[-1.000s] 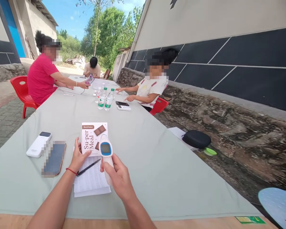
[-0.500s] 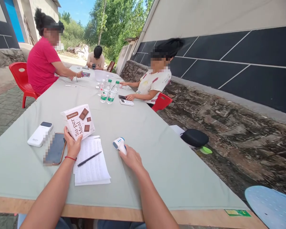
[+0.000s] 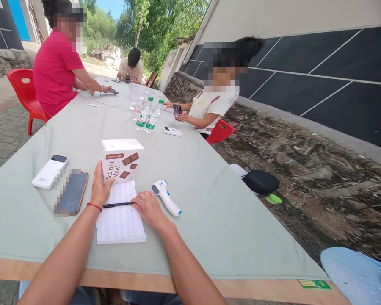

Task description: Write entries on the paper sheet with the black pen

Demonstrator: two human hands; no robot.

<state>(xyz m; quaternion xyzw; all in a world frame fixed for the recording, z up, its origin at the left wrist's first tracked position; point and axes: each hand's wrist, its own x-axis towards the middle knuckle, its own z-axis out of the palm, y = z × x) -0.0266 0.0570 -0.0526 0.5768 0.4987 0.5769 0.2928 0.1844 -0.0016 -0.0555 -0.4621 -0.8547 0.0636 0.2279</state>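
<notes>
My left hand (image 3: 101, 186) grips the lower left side of a white and brown "Su-per Meal" box (image 3: 122, 161), which stands upright at the far edge of the papers. Fingers of my right hand (image 3: 149, 207) close on the right end of a black pen (image 3: 117, 205), which lies across the printed sheets (image 3: 122, 228). Just right of that hand, a white infrared thermometer (image 3: 165, 197) rests on the cloth, untouched. A phone (image 3: 72, 192) with a dark screen and a white power bank (image 3: 51, 171) lie left of my left hand.
Two water bottles with green caps (image 3: 148, 115) stand farther up the cloth-covered table (image 3: 216, 220), near another white power bank (image 3: 172, 131). Three other people sit around it, each holding a device. A black case (image 3: 260, 182) is beyond the right edge.
My right hand has let go of the thermometer and moved left onto the pen. The box has shifted right and turned more upright. The person at right has raised a phone.
</notes>
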